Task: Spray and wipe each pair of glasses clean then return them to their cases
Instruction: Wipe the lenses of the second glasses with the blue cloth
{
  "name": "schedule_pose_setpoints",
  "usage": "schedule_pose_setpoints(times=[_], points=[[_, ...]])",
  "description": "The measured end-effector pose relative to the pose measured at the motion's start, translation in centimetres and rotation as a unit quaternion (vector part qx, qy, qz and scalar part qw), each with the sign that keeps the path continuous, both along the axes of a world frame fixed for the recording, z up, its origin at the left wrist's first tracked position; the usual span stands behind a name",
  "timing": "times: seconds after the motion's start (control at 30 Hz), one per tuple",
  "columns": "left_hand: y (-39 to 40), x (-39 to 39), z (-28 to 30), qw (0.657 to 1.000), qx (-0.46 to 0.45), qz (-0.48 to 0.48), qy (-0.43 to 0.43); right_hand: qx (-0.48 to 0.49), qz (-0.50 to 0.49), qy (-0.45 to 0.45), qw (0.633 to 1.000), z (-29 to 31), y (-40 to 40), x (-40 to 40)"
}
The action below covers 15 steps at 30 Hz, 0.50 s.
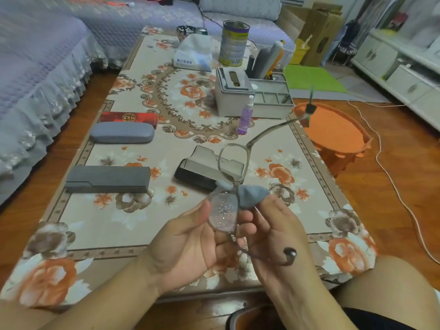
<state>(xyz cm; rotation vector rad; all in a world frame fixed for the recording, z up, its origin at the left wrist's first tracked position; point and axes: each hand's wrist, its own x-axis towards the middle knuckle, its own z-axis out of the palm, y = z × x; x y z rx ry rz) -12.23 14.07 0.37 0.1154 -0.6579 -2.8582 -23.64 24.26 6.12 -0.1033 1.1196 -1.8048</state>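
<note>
From the head view, our left hand grips the glasses by the near, spray-beaded lens above the table, while our right hand pinches a blue cloth at the bridge. An open black case lies just behind, three closed cases to the left, and the purple spray bottle stands farther back.

The near lens of the glasses is so covered in droplets you can't see through it, and the cloth hides the bridge. Right hand fingers are mostly tucked behind the cloth. Print on the tissue pack is too small to read. The shoe is cut off by the bottom edge.
</note>
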Motion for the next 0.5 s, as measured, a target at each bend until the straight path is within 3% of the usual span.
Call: schedule_pose_setpoints(times=[0.2, 0.33, 0.5], points=[[-0.3, 0.2, 0.3, 0.997, -0.006, -0.036, 0.063, -0.012, 0.091, -0.053, 0.994, -0.2, -0.3, -0.7], [-0.5, 0.3, 0.3, 0.997, 0.002, -0.04, 0.069, -0.001, 0.163, -0.034, 0.986, -0.3, 0.0, -1.2], [-0.1, 0.5, 0.4, 0.994, -0.007, -0.058, 0.091, 0.005, 0.178, 0.041, 0.983, 0.1, 0.9, -1.8]])
